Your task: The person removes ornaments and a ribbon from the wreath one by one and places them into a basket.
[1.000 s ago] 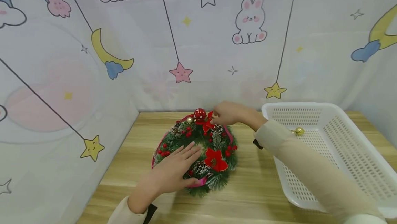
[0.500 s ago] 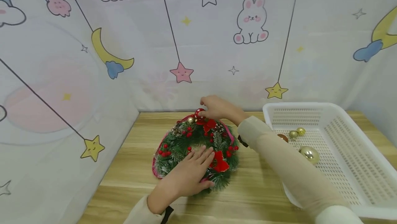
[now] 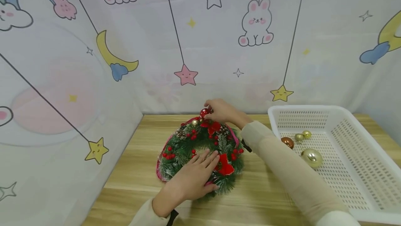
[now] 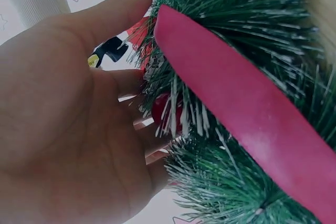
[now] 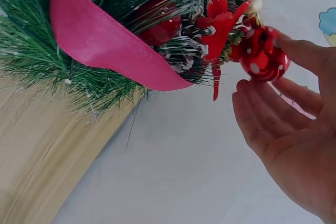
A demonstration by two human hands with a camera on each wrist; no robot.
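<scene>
A green Christmas wreath [image 3: 227, 182] with red berries, pine cones, red poinsettias [image 3: 225, 166] and a pink ribbon [image 4: 247, 95] lies on the wooden table. At its far edge, my right hand [image 3: 223, 110] pinches a shiny red bauble with white dots [image 5: 265, 53] between thumb and index finger, the other fingers loose below. A small gold bauble [image 3: 195, 122] sits just left of it. My left hand [image 3: 193, 177] rests on the near side of the wreath, its fingers extended toward the centre. In the left wrist view, its thumb and fingers spread against the needles.
To the right stands a white plastic basket [image 3: 336, 109] containing a copper bauble [image 3: 287, 143], a large gold bauble [image 3: 312, 158] and two small gold ones [image 3: 303, 135]. A white printed curtain [image 3: 216, 52] hangs behind the wooden table [image 3: 125, 170].
My right hand has moved left from the top poinsettia to the red dotted bauble and taken hold of it. My left hand has slid right over the wreath's near side.
</scene>
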